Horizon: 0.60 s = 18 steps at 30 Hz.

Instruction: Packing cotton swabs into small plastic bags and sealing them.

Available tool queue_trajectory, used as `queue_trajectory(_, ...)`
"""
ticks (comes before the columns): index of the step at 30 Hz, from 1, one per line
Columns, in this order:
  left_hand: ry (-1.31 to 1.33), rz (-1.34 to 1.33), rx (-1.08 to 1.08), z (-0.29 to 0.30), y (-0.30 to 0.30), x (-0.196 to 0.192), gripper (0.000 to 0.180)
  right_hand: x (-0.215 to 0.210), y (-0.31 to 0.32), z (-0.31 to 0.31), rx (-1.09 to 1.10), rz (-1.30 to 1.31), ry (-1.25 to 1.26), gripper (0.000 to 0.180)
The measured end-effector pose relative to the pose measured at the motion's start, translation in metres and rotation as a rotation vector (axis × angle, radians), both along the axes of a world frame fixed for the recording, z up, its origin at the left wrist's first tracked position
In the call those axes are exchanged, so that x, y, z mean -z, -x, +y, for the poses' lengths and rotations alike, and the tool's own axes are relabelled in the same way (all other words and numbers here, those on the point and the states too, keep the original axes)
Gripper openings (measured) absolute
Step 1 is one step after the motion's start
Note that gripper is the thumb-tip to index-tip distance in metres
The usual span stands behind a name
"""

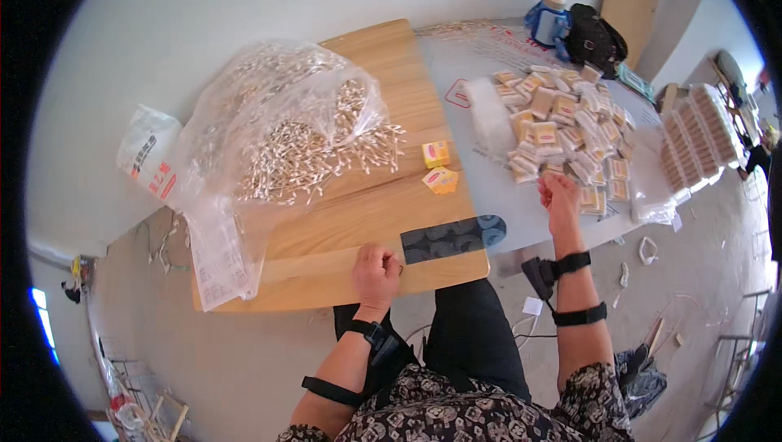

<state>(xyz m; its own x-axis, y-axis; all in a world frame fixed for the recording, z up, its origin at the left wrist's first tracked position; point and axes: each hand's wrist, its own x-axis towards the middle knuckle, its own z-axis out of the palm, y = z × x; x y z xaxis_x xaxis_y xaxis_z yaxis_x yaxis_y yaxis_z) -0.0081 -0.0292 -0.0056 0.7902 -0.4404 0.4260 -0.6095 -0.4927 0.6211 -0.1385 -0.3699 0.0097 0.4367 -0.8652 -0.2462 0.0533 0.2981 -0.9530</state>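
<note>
My left hand [377, 273] rests curled into a fist at the front edge of the wooden table; whatever may be inside it is hidden. Out to the right, my right hand [560, 197] is at the near edge of a pile of small cotton swab packets [562, 109]. Its fingers are drawn together against the pile, and I cannot make out what is between them. A big clear plastic bag [244, 87] lies open on the table, with loose cotton swabs [293, 157] spilling from it. Yellow cards [441, 180] lie in small stacks between the swabs and the packets.
A dark patterned strip [452, 238] lies near the table's front edge. Beyond the pile stand a blue-and-white flask [551, 20] and a black bag [596, 39]. Stacked packs of swabs [700, 136] sit at the far right. Clear plastic sleeves [487, 112] lie left of the packets.
</note>
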Motion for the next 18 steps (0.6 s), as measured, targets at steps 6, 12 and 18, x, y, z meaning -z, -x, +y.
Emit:
queue_trajectory(6,-0.133,0.215,0.11,0.003,-0.017,-0.021,0.01,0.017,-0.02,0.118,-0.154,0.178,0.439,0.006)
queue_trajectory(12,-0.203,0.318,0.094,-0.008,-0.038,-0.028,0.009,-0.009,-0.041,0.159,-0.342,0.229,0.829,0.009)
queue_trajectory(18,0.038,0.144,0.007,-0.01,-0.033,-0.005,0.009,0.024,-0.039,0.059,-0.094,0.421,0.695,0.012)
